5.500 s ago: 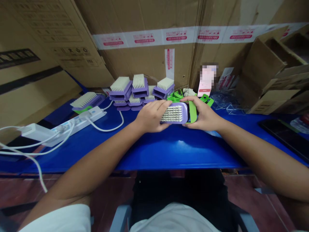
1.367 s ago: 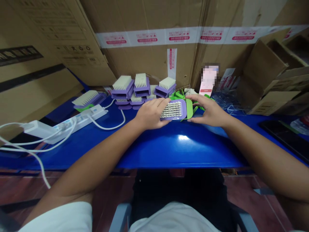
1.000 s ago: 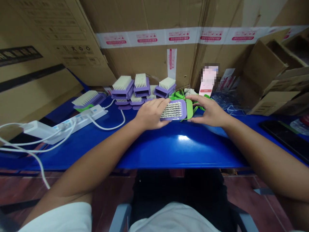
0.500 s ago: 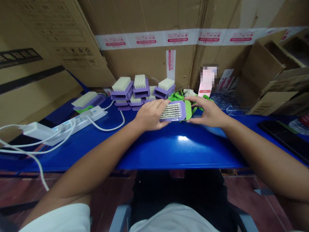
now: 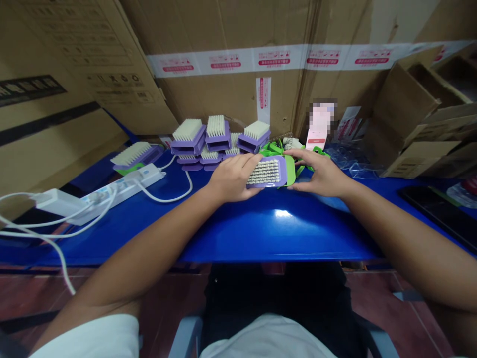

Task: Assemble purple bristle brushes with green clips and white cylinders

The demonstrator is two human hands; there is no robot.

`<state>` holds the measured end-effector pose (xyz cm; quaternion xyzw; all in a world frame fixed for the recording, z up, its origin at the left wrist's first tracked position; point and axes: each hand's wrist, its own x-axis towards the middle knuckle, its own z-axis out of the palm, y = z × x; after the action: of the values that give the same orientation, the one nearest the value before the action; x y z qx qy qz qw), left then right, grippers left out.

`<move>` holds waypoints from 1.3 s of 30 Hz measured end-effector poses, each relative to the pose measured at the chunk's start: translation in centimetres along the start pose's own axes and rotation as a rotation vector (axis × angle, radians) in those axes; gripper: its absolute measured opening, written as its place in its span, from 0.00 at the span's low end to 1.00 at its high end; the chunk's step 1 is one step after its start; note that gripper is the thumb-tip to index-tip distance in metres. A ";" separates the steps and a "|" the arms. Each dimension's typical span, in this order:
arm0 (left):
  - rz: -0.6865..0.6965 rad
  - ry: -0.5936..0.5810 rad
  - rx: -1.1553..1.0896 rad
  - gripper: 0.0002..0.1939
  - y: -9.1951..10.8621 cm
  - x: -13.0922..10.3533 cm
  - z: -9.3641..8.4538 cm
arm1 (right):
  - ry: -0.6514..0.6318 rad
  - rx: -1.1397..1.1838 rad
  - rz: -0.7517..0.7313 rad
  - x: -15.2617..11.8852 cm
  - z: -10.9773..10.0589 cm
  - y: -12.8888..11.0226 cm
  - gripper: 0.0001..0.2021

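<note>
A purple scrubbing brush [image 5: 265,172] is held above the blue table, its pale bristles facing me. My left hand [image 5: 235,178] wraps round its left end, thumb below and fingers over the top. At the right end sits a green end piece [image 5: 290,170], gripped by my right hand [image 5: 316,173] between thumb and fingers. Behind the held brush lie several loose green plastic parts [image 5: 274,148]. Stacked at the back are several purple brush pieces with white bristles [image 5: 187,130]. One more brush, with a green part under it [image 5: 134,154], rests farther left.
A white power strip [image 5: 119,191] with cables lies on the blue table [image 5: 276,238] at left. Cardboard [image 5: 223,94] walls the back. Open cardboard boxes [image 5: 413,124] and a black phone-like object [image 5: 439,214] are at right. A pink card or screen [image 5: 316,139], partly blurred, stands behind my right hand.
Both hands keep their grip on the brush and its green end piece. The green piece sits very slightly farther left, closer to the purple body; everything else looks the same.
</note>
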<state>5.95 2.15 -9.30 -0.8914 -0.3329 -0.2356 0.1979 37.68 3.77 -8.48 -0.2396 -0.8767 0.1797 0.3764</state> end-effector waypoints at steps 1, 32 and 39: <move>0.004 0.006 0.003 0.38 0.0 0.0 0.0 | 0.001 -0.002 -0.005 0.0 0.0 0.0 0.41; -0.021 -0.026 -0.011 0.40 -0.1 -0.1 0.2 | -0.015 -0.035 -0.004 -0.1 0.1 0.0 0.41; -0.017 -0.022 0.005 0.39 0.0 -0.1 0.2 | -0.020 -0.044 -0.006 0.0 0.1 -0.3 0.39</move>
<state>5.92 2.20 -9.51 -0.8906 -0.3430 -0.2267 0.1946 37.55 3.53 -8.42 -0.2434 -0.8849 0.1616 0.3628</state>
